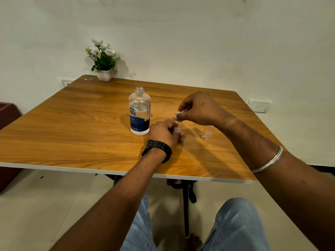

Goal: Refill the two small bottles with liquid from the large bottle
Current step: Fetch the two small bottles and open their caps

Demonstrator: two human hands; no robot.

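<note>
The large clear bottle with a blue label stands uncapped at the table's middle, roughly half full. Just right of it, my left hand grips a small clear bottle with a red-edged label, upright on the table. My right hand hovers over that bottle and pinches its blue cap between thumb and fingers at the bottle's top. A second small bottle, also labelled, stands further right, partly hidden behind my right forearm.
A white pot of artificial flowers stands at the far left corner of the wooden table. A dark red seat is at the left. My knees are below the near table edge.
</note>
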